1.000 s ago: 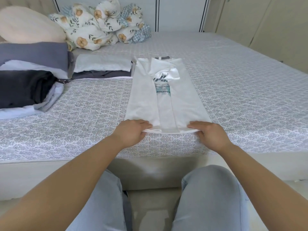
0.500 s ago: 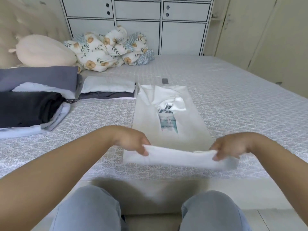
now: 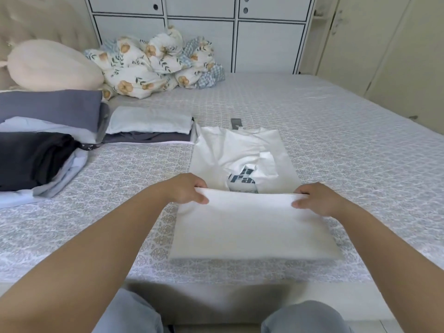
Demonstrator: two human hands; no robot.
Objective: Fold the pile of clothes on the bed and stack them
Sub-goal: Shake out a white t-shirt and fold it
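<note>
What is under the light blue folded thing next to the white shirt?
Under the light blue folded cloth lies a dark grey folded garment, and below that a thin white edge shows. Whether anything else sits between them is covered.

Only print in sight is on the white T-shirt (image 3: 242, 159): dark blue-grey block letters on its chest, partly covered by the folded-in fabric and the raised hem. Bottom row reads roughly "Pa", cut off at the right; the row above is just broken strokes, can't make it out. Under that runs a thin line of small type, too small and blurred to read, and the small tag at the collar is unreadable as well.
</note>
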